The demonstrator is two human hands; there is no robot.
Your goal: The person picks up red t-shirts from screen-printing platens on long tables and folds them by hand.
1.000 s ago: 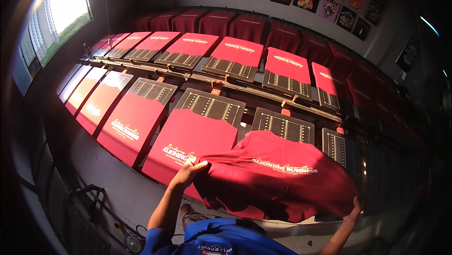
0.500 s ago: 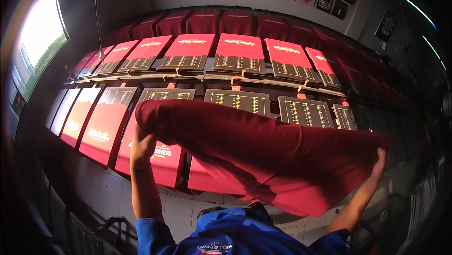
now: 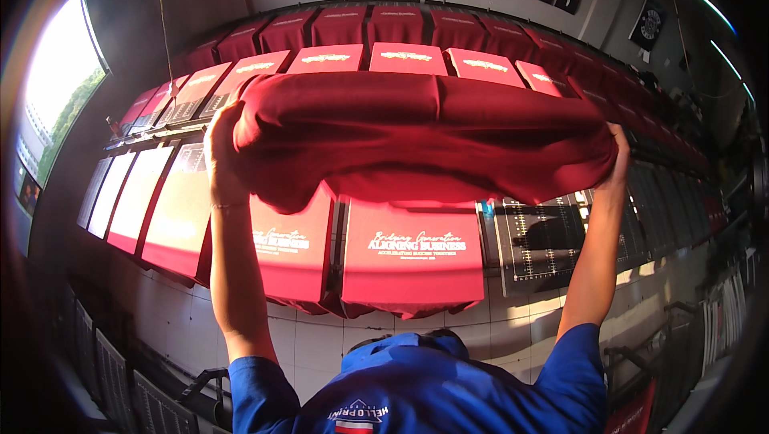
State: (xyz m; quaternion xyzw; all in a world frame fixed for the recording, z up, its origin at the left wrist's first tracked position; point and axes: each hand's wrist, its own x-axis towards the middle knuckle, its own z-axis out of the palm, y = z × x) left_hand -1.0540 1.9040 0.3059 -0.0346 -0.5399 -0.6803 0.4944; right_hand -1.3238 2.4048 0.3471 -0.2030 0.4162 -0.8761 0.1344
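A wide piece of dark red fabric (image 3: 416,117) is stretched between my two hands, held up over the printing boards with its middle hanging in soft folds. My left hand (image 3: 227,149) is closed on its left end, the fingertips partly hidden by the cloth. At the opposite end my right hand (image 3: 617,160) grips the right edge. Below the fabric, a red printed panel (image 3: 412,282) with white lettering lies on a board in front of me. Right of that panel is a bare black board (image 3: 541,246) with white grid marks, partly shaded.
More red panels on boards (image 3: 176,209) run along the near row to the left. Behind the raised fabric stands a second row of covered boards (image 3: 408,56), then a further one (image 3: 396,25). Tiled floor (image 3: 312,346) shows near me, with dark racks (image 3: 120,362) at lower left.
Both hands have moved up and away from me, carrying the fabric. It slanted down to the right before and now spans nearly level. The view has shifted, showing the printed panel in the middle.
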